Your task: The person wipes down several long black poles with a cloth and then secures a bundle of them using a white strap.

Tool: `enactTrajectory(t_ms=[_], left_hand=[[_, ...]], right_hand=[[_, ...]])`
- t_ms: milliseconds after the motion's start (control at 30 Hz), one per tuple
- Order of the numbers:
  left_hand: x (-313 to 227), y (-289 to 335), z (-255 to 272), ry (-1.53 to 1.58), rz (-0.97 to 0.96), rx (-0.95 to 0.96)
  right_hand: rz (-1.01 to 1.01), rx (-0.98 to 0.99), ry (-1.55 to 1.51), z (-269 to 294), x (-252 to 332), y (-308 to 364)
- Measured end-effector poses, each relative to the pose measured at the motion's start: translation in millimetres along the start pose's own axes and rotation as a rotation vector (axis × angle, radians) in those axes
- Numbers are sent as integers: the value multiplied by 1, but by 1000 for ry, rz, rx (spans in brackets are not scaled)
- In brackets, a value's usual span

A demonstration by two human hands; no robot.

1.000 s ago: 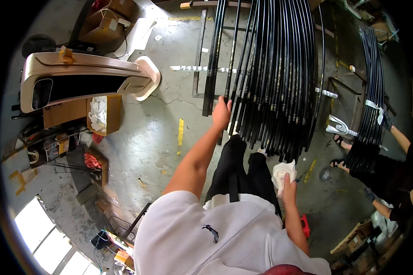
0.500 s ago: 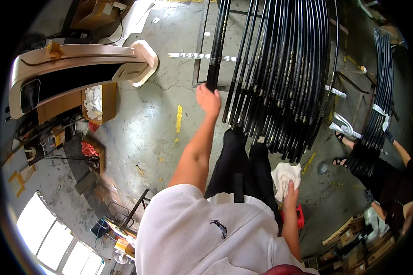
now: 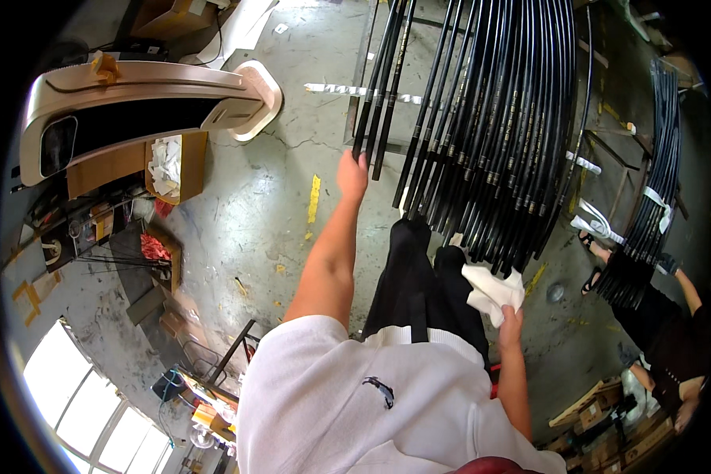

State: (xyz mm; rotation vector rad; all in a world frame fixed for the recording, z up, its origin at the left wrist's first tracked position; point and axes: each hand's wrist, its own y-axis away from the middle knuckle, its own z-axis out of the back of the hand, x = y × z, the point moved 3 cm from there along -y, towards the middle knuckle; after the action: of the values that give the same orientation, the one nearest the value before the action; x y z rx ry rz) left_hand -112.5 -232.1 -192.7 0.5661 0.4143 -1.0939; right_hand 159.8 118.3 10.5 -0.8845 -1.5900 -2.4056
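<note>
The rods were glossy black with small gold bands. The cloth at five o'clock was white. The floor was grey concrete with yellow paint marks. The shirt was white, the trousers black.

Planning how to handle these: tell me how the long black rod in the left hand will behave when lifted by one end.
The black rod is long and very thin, so it would probably flex and sway when lifted by the end the left hand grips. It looks light for its length. Its glossy finish suggests it may slip.
</note>
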Motion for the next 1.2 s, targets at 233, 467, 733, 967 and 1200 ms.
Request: enactTrajectory(t_ms=[233, 467, 733, 967, 1200], left_hand=[[-90, 83, 90, 207, -222, 68], [-224, 233, 126, 35, -524, 271], [-220, 290, 176, -201, -404, 376], [52, 340, 248, -767, 69, 388], [194, 409, 316, -870, 329, 515]], right_hand=[[188, 252, -48, -6, 15, -25], [395, 439, -600, -130, 147, 54], [355, 315, -832, -83, 188, 51], [621, 143, -977, 97, 307, 10], [882, 404, -1038, 215, 379, 27]])
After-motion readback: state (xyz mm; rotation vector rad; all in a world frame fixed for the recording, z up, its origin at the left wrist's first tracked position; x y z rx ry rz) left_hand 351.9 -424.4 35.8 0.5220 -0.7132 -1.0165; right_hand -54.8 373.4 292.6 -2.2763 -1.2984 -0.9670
